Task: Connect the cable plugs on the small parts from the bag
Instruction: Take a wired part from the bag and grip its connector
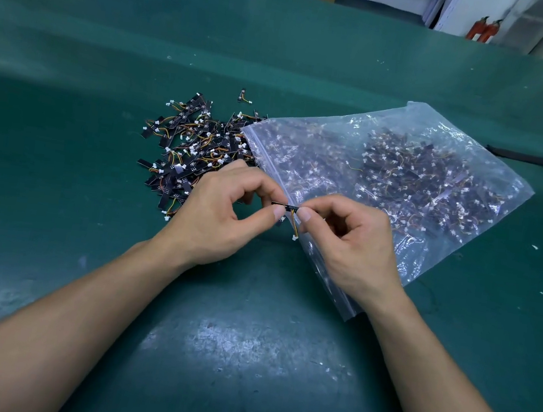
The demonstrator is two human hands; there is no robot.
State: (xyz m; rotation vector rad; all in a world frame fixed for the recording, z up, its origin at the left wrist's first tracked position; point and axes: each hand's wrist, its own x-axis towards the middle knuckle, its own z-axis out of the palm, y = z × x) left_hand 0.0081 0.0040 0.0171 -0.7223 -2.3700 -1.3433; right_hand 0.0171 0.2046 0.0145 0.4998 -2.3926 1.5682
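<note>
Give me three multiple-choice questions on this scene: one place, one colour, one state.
1. Where is the loose pile of parts?
A) on the table, left of the bag
B) on top of the bag
C) in a drawer
2. The plug dangling from the held part is:
A) red
B) white
C) blue
3. The left hand and right hand are:
A) lying flat
B) inside the bag
C) pinching one part together
Answers: A, the pile lies on the table beside the bag's opening; B, the dangling plug is white; C, both hands pinch the held part.
</note>
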